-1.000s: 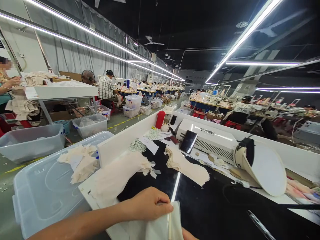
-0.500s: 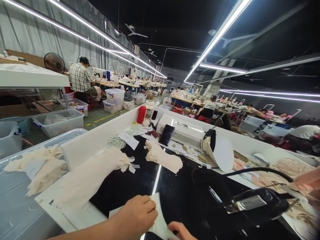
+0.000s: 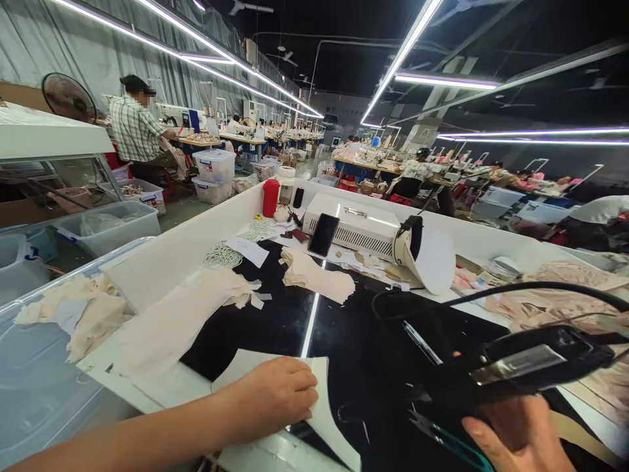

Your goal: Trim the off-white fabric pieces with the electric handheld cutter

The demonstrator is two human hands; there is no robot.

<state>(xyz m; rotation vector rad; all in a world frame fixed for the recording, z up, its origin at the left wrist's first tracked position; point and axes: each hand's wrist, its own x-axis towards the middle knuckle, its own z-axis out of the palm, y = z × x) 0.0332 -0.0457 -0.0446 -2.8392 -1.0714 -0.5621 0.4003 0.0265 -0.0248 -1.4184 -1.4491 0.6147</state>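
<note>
My left hand [image 3: 287, 392] rests with bent fingers pressed together on an off-white cut piece [image 3: 322, 419] with curved edges, gripping it near its upper edge. The piece lies on the black tabletop [image 3: 373, 393]. At the lower right is my right hand [image 3: 523, 436], off the piece, its thumb and fingers apart. Part of it is hidden behind a black device [image 3: 535, 364] with a shiny metal plate and a cable. Just left of this hand lie teal-handled scissors [image 3: 455, 446], apparently not gripped. A silver pen-like tool [image 3: 421, 342] lies farther up.
Beige fabric stacks [image 3: 319, 274] and a larger fabric pile [image 3: 171, 321] lie beyond my left hand. A phone [image 3: 324, 235] leans on a white vented machine [image 3: 354, 223]. Beige material [image 3: 565, 295] is heaped at right. A person [image 3: 137, 124] sits farther back at left.
My right hand has left the off-white piece and moved right, beside the scissors. My left hand stays on the piece, which now shows more fully. The view has shifted.
</note>
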